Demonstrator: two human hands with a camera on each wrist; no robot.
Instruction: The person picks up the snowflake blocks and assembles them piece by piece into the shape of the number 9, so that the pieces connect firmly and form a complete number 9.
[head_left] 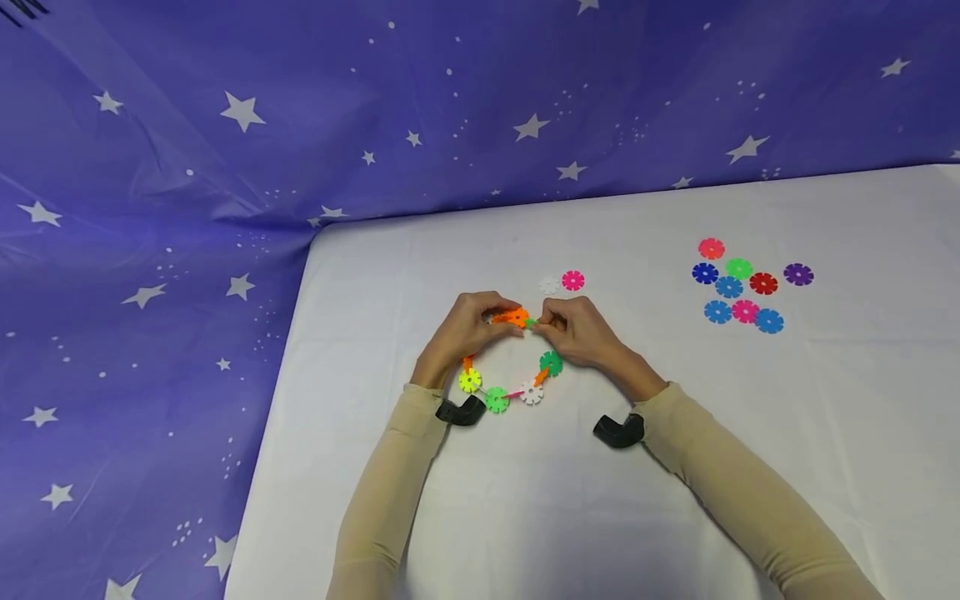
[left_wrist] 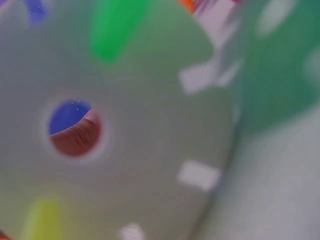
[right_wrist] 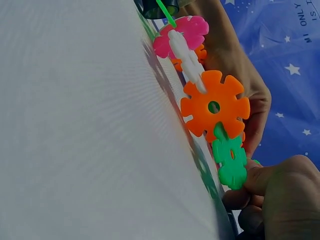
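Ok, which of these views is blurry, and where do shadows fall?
Left wrist: a pale slotted disc, filling much of the view, is badly blurred; right wrist: the orange slotted disc looks crisp, with shadows on the white tablecloth; head: mostly clear, soft shadow towards the bottom.

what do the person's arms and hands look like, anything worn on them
The left sleeve and right sleeve are long, plain beige and lightly creased. A black, curved piece sits by each wrist. The left hand and right hand are ungloved.
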